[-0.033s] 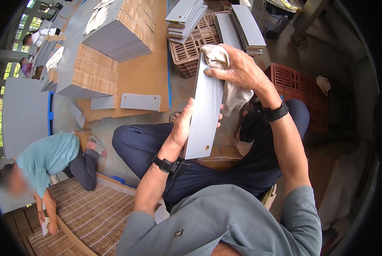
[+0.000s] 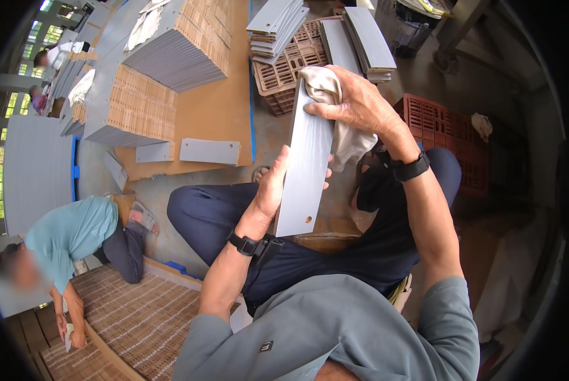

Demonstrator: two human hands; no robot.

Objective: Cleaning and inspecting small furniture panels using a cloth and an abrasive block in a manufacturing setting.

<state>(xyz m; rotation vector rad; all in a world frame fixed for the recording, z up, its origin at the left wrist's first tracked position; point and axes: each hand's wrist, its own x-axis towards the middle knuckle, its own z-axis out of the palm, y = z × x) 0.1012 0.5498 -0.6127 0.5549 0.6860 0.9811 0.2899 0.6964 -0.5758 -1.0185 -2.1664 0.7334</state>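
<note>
A long grey-painted board [image 2: 305, 168] with a small round hole near its lower end is held up in front of me, tilted. My left hand [image 2: 273, 184] grips it around the lower half, thumb on the near edge, with fingertips showing at the far edge. At its top end my right hand [image 2: 359, 101] is closed on a whitish cloth [image 2: 353, 145], pressing it over the board's edge. The thumb lies on the board's face, and the cloth's loose end hangs beside the board. My right fingers are partly hidden behind the cloth.
Tall stacks of boards [image 2: 141, 105] stand at the far left. More grey boards [image 2: 368, 41] lie on a brown plastic crate [image 2: 278, 82] ahead. A reddish crate [image 2: 446, 136] is at the right. At the lower left a co-worker [image 2: 84, 235] bends over slatted panels [image 2: 145, 311].
My hands, the board and the cloth look the same. The small pale piece in the co-worker's hands has turned slightly.
</note>
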